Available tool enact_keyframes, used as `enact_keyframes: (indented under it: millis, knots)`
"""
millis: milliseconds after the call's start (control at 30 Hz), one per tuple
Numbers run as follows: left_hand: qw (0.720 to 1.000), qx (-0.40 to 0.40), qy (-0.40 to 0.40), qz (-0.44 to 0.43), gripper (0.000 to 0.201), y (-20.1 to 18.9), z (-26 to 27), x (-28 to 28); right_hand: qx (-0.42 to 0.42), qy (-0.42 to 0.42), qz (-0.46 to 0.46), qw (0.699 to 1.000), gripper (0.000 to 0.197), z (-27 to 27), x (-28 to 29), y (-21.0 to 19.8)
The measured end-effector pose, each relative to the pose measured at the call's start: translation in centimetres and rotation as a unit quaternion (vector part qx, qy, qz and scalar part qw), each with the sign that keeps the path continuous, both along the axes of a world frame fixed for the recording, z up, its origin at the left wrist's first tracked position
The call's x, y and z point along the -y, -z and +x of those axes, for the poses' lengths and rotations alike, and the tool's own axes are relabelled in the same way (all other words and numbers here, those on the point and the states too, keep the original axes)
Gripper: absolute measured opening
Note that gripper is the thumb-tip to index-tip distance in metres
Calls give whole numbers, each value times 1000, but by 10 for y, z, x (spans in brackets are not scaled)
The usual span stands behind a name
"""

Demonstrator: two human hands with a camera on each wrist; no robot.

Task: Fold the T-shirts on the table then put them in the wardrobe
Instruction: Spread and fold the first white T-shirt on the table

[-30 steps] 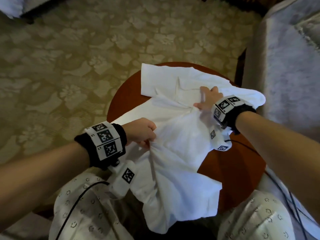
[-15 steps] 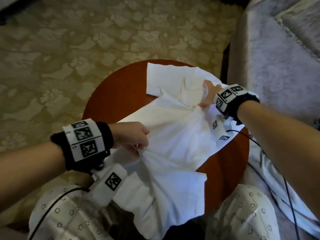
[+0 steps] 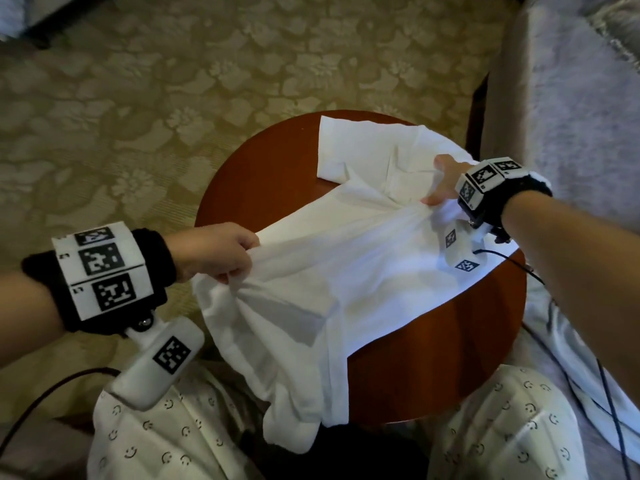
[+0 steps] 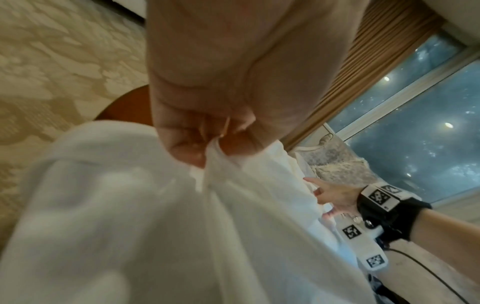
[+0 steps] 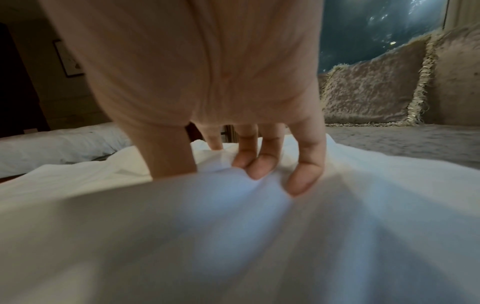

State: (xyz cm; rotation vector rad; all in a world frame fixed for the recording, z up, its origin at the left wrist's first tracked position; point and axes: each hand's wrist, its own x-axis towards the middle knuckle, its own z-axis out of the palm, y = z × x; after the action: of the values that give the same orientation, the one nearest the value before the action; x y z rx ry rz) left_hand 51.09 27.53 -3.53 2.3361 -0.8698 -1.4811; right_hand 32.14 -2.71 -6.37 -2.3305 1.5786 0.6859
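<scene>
While gripped by each hand, T-shirt (image 3: 346,271) diagonal, collar far-right.

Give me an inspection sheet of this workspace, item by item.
Surface: round red-brown table, partly bare.
Job's things: white T-shirt spread over the table, its near end hanging off the edge toward the lap.
Clutter: nothing seen.
Grippers: left hand grips a bunched side of the shirt; right hand pinches the cloth at the far side.
Cables: black cable runs from the right wrist unit across the table edge; another trails from the left unit.
Surroundings: patterned carpet, grey sofa, window.
</scene>
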Motion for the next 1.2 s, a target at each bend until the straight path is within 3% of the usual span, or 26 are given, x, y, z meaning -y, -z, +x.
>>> enact_keyframes:
  millis: [133, 233, 300, 367, 467, 533, 633, 733, 833, 1000, 1067, 1200]
  knots:
    - [984, -13, -150, -91, 23, 9, -6, -7, 22, 10, -10, 1000, 85, 0, -7, -2]
    - [976, -63, -158, -138, 23, 7, -7, -12, 45, 12, -51, 998, 80, 2, -23, -1]
    - [977, -28, -93, -188, 30, 7, -5, -13, 85, -6, -77, 993, 73, 4, -37, 0]
    - [975, 75, 26, -206, 34, 8, -3, -14, 146, -45, -92, 984, 63, 8, -54, -1]
    - [950, 197, 152, -191, 30, 6, -13, -20, 209, -71, -51, 974, 51, 15, -83, -4]
    - [923, 211, 223, -231, 31, 4, -28, -28, 181, -70, -2, 981, 55, 17, -100, -5]
    - [882, 165, 331, -291, 49, 0, -52, -35, 132, -72, 13, 989, 66, 13, -119, -3]
    - [855, 159, 420, -259, 62, 5, -72, -29, 83, -111, 4, 990, 78, 6, -131, 2]
    - [871, 170, 431, -161, 57, 12, -84, -22, 68, -145, 4, 987, 91, 0, -138, 8]
    - [855, 175, 452, -182, 32, 5, -65, -36, 91, -157, -27, 983, 111, -2, -138, 12]
    - [852, 177, 463, -167, 30, -1, -44, -48, 100, -154, -34, 982, 109, 0, -135, 11]
    - [841, 197, 501, -56, 29, 1, 0, -75, 94, -132, 17, 987, 102, 6, -126, 7]
